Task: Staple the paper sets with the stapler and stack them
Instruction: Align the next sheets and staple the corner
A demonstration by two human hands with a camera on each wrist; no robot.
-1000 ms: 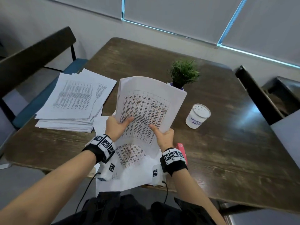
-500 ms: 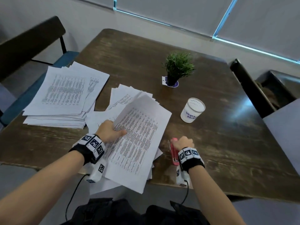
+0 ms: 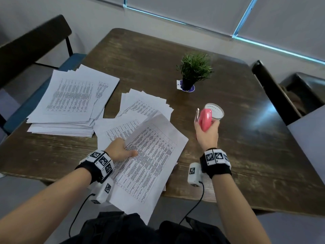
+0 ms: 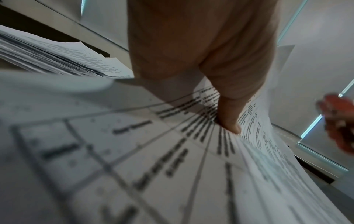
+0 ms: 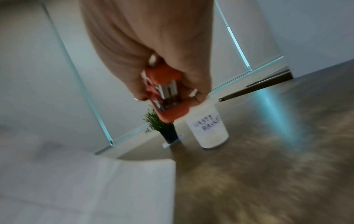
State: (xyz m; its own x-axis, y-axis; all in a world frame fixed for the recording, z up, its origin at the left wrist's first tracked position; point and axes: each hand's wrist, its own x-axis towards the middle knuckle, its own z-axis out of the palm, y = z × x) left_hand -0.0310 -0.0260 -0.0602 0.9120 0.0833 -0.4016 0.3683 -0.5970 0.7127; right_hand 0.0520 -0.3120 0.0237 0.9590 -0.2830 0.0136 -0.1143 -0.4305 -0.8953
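The wooden table (image 3: 149,55) fills most of my view, its near edge running under both my wrists and its right side cut off by the frame. At ten o'clock the big paper stack (image 3: 70,103) sits close to the left edge, its lower sheets hidden under the top page. A looser fan of sheets (image 3: 146,104) lies at twelve o'clock from my left hand, partly covered by the paper set (image 3: 151,162) I hold; that set's long axis runs from seven to one o'clock, its near corner hanging past the table edge over my lap. My left hand (image 3: 119,150) pinches its left margin, thumb on top across the print, the other fingers hidden beneath. The left wrist view is mostly blurred table lines. At three o'clock from the set, the bare wood is open out to the right edge. My right hand (image 3: 207,132) is curled round the pink stapler (image 3: 204,119), raised off the table, its long axis upright and nose pointing away from me; how wide its mouth gapes is smeared in the right wrist view. Just behind it stands a white cup (image 3: 217,113), its lettering unreadable, and farther off at twelve o'clock a small potted plant (image 3: 193,69).
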